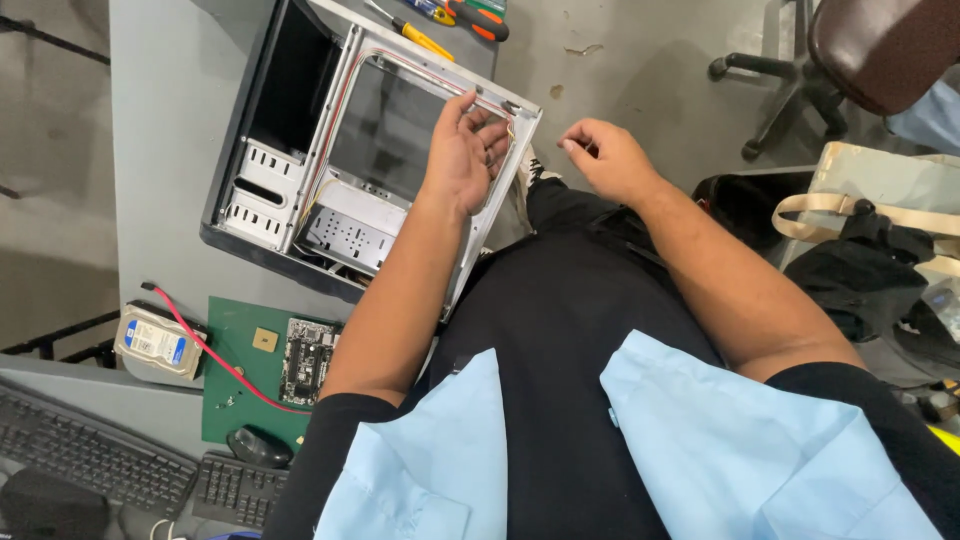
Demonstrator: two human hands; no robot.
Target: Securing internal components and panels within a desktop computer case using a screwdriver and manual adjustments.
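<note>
Two bare hands work at the near right corner of an open computer case [330, 160] that lies on its side on the grey counter [165, 120]. Nearest the person, at the counter's near edge, a green mat [232, 340] carries a small circuit board [307, 358], with a hard drive [155, 342] and a red cable [215, 355] beside it; keyboards [95, 455] lie closer still, on a lower surface. The case sits beyond the mat, its long axis running from the near left toward the far right, its open side facing up, its right corner jutting over the counter's right edge. The left hand [462, 155] rests on the case's silver frame near that corner, palm up, fingers loosely curled around the rim rather than clenched. The right hand [608, 158] hovers just off the corner, apart from the case, its fingers bent inward and holding nothing that shows. Farther away, at the counter's far edge beyond the case, lie screwdrivers [455, 20] with yellow and orange handles.
</note>
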